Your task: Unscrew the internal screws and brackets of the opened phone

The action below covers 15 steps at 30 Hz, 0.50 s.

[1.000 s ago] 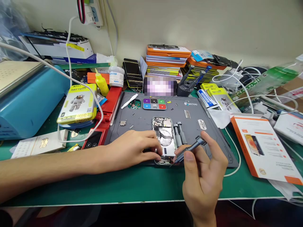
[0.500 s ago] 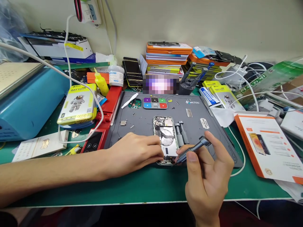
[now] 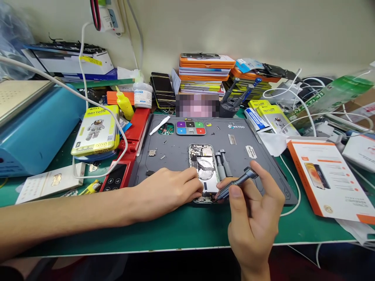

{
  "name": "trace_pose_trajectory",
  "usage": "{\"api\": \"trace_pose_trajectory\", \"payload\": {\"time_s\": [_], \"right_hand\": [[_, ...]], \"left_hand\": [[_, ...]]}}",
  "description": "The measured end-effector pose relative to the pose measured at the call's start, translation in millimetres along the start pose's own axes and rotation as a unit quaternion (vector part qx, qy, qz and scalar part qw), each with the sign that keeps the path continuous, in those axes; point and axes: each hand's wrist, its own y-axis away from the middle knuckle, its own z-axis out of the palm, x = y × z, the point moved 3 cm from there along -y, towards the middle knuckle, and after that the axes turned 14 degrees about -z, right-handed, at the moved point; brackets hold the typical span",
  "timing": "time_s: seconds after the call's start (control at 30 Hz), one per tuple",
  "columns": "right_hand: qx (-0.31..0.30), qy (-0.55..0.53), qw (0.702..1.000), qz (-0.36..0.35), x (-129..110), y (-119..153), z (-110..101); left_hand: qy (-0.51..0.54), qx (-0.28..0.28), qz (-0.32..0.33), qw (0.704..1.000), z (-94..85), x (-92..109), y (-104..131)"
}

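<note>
An opened smartphone (image 3: 208, 180) lies on the dark grey work mat, its inner parts and a round silvery coil showing. My left hand (image 3: 172, 190) rests at the phone's lower left edge with curled fingers closed on it; the fingertips are partly hidden. In my right hand (image 3: 254, 210) is a dark grey screwdriver (image 3: 236, 183), held between thumb and fingers, with the index finger on its cap. Its tip points down at the phone's lower right corner; whether it touches cannot be made out. Two more screwdrivers (image 3: 225, 164) lie just right of the phone.
The mat (image 3: 181, 154) carries small metal parts, a white pry stick (image 3: 159, 125) and a coloured tray (image 3: 190, 128). Battery boxes (image 3: 96, 130) and a red tool (image 3: 117, 175) sit left. An orange-white box (image 3: 331, 179), a screwdriver stand (image 3: 230, 107) and loose cables surround the right side.
The screwdriver and my right hand have shifted very slightly left, with the tip nearer the phone's corner. My left hand stays at the phone. The whole view has shifted a little.
</note>
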Motion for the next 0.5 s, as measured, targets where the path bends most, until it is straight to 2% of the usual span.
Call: {"api": "trace_pose_trajectory", "payload": {"time_s": [0.2,0.3,0.4,0.5], "right_hand": [[0.000,-0.005,1.000,-0.004,-0.5,-1.0,1.0],[0.004,-0.006,1.000,-0.006,0.0,-1.4,1.1],[-0.002,-0.009,1.000,0.000,1.0,-1.1,0.8],[-0.012,-0.011,1.000,0.009,1.4,-1.0,0.6]], "left_hand": [[0.015,-0.018,-0.013,1.000,1.2,1.4,1.2],[0.100,-0.037,-0.027,0.994,-1.3,-2.8,-0.2],[0.229,-0.033,-0.054,0.971,-8.6,-12.9,-5.0],[0.254,-0.015,-0.081,0.964,-15.9,-24.2,-9.8]]}}
